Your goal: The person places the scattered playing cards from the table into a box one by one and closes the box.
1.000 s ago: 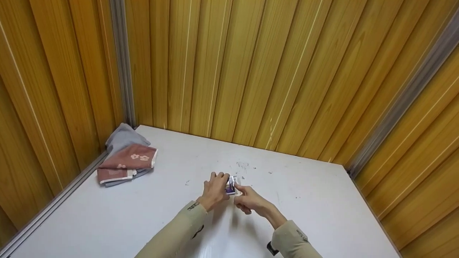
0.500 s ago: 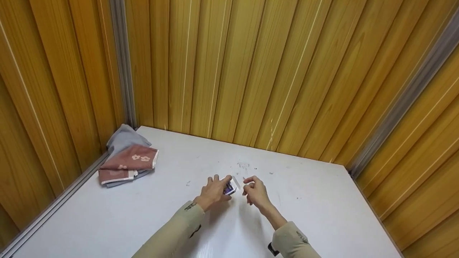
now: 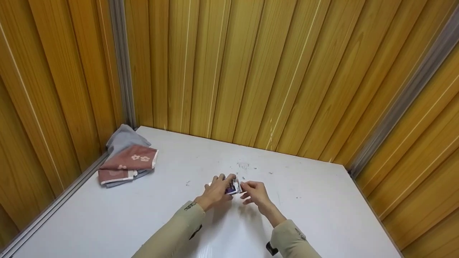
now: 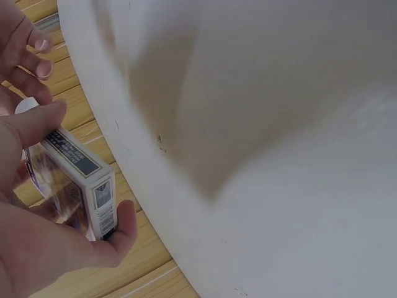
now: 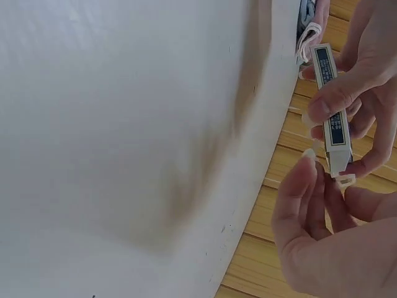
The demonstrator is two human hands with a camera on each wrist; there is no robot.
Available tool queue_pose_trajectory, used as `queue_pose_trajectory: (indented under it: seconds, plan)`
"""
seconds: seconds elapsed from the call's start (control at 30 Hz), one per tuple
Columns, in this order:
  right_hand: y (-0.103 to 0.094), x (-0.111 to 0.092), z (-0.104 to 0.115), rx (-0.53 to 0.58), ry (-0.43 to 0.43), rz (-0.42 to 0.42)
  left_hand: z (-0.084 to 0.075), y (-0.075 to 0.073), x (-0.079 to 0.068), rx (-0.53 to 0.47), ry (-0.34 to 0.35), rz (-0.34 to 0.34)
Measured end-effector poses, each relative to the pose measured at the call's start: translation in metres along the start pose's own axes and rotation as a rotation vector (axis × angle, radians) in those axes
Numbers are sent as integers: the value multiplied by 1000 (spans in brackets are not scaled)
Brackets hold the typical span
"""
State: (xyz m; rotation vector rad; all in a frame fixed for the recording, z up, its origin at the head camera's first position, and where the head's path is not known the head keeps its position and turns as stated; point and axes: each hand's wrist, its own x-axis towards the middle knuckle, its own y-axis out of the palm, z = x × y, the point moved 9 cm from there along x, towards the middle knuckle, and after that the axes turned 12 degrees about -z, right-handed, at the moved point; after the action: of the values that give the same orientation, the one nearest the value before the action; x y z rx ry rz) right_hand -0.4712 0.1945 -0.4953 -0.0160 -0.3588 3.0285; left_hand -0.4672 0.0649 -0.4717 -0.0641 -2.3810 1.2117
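A small flat carton, white-edged with a purple and brown face, dark printed side panel and a barcode, is in the left hand. The left thumb lies along its narrow side and fingers wrap the far edges, holding it above the table. At the carton's right end, a white end flap stands out. The right hand meets this flap, seeming to pinch it between thumb and fingertip, while its other fingers curl loosely. In the right wrist view the carton's printed narrow side faces the camera; its inside is hidden.
On the white table, a crumpled pinkish-red cloth with pale flowers lies with a grey-blue cloth at the far left corner. Yellow wood-look panels wall the back and sides. Dark scuff marks show beyond the hands.
The right hand came away from the carton's end half a second ago and now touches it there again. The left hand keeps its hold, with the carton slightly turned.
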Motion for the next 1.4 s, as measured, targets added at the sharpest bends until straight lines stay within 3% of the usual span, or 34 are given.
queue_pose_trajectory:
  seconds: [0.23,0.43,0.7,0.83,1.13,1.4]
  plan:
    - [7,-3,-4,199,103,-18,-4,-7,2,-18,-23,-16]
    - [8,-5,6,174,59,-95,-3,-12,4,25,-62,-35]
    - [17,-4,11,237,57,60,4,-16,6,-23,-125,-32]
    - [16,-5,13,191,23,78,4,-15,6,-36,-117,-19]
    - [19,-12,26,45,-162,27,3,-14,6,-4,-109,-28]
    - [14,-11,20,195,-15,34,-3,-18,7,16,-27,-51]
